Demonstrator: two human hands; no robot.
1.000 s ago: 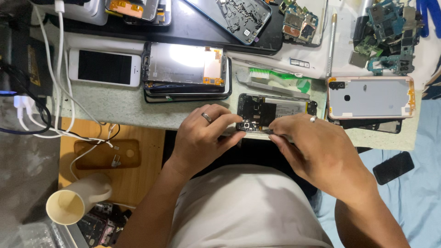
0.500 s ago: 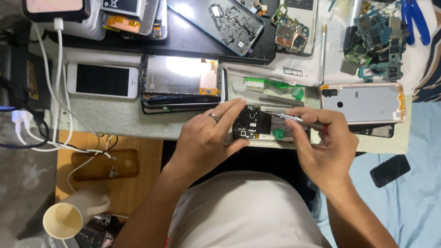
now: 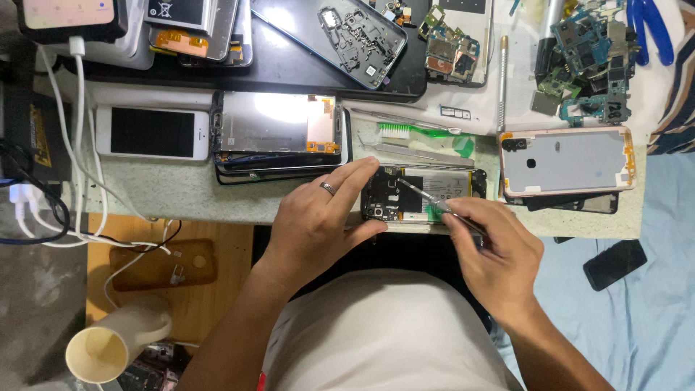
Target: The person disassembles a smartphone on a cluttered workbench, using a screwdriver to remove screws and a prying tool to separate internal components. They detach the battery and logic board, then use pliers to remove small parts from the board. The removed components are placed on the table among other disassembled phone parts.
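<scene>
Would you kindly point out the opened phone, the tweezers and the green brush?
opened phone (image 3: pixel 394 194), head view, on its dark circuit-board end.
tweezers (image 3: pixel 420 195), head view, on the metal shaft near the tip.
green brush (image 3: pixel 427 132), head view, on its handle.
</scene>
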